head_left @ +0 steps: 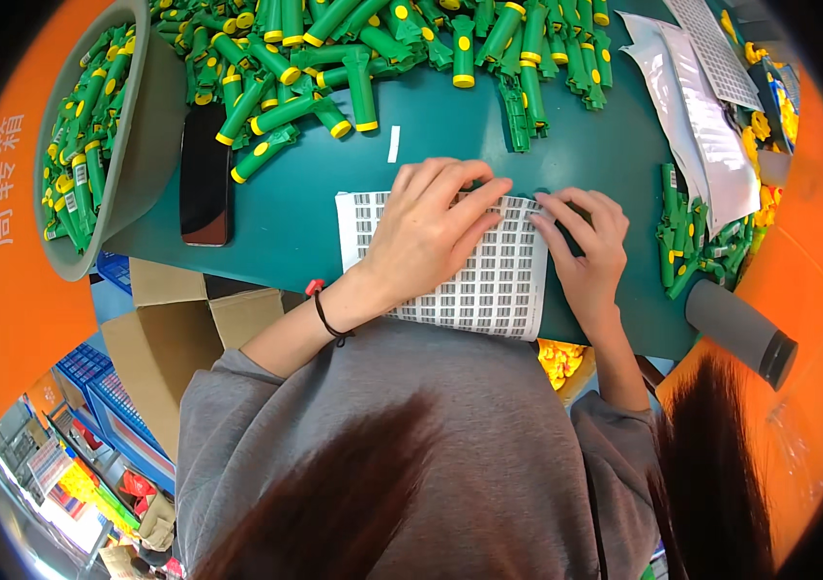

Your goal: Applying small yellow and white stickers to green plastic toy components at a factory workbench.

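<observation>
A white sheet of small barcode stickers (470,307) lies at the table's near edge, in front of my body. Across its upper part rests my left hand (431,227), fingers bent and tips gathered at the top edge near the right corner. My right hand (587,237) is at that same corner, thumb and fingertips pinching the edge; exactly what lies between the tips is too small to make out. Beyond the sheet, a small white strip (394,144) lies on the green table (305,208). Green plastic tubes with yellow ends (361,92) are heaped farther back.
At the left a grey tub (131,193) holds more green tubes, beside a dark phone (206,184). To the right lie white plastic bags (711,145), another green pile (682,237) and a grey tumbler (735,324). An opened cardboard box (165,338) stands below left.
</observation>
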Motion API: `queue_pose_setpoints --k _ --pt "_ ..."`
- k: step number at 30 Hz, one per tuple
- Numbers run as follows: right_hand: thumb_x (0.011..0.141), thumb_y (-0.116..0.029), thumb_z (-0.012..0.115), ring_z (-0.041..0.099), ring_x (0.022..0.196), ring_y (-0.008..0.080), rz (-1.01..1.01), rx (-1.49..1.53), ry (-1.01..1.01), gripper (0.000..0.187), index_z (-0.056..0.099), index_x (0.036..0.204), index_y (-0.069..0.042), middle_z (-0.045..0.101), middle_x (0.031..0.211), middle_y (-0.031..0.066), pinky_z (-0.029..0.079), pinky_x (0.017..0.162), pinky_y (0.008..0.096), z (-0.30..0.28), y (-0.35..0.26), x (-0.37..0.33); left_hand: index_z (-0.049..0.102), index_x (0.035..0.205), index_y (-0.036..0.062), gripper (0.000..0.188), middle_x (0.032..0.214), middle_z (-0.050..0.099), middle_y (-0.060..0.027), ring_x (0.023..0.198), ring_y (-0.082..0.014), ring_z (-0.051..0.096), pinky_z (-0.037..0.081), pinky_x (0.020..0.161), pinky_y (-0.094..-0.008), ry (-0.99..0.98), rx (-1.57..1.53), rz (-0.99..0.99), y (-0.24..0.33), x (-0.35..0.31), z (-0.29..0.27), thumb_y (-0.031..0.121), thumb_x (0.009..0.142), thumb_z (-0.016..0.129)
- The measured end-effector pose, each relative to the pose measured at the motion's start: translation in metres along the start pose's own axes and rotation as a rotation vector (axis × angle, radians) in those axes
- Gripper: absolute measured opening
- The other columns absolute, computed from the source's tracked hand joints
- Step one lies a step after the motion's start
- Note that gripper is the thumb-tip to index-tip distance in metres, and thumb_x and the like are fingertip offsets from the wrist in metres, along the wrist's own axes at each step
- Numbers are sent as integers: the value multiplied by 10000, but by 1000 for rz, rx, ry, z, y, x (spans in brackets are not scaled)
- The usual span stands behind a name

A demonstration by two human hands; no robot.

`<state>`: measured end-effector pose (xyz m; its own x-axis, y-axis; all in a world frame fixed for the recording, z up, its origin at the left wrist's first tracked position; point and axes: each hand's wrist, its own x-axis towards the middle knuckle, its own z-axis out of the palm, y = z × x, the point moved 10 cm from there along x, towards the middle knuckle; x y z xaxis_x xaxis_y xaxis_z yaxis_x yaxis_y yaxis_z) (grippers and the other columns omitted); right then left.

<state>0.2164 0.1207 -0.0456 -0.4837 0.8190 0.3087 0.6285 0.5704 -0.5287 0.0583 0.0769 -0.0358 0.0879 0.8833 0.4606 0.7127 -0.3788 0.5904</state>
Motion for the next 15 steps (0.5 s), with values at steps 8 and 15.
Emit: queue_pose_setpoints --k 8,15 --pt "809 21 762 622 961 189 71 420 -59 169 731 969 -25 666 1004 63 484 848 291 3 -6 14 745 1027 75 304 1015 677 -55 889 -235 617 493 760 -344 73 -251 23 -9 10 -4 61 733 824" --pt "873 -68 738 609 983 171 141 120 142 228 696 1095 -37 651 1086 77 481 822 291 -30 18 55 745 948 56 232 949 674 -64 829 -245 616 509 700 -329 175 -343 -12 -21 4 -13 26 728 813"
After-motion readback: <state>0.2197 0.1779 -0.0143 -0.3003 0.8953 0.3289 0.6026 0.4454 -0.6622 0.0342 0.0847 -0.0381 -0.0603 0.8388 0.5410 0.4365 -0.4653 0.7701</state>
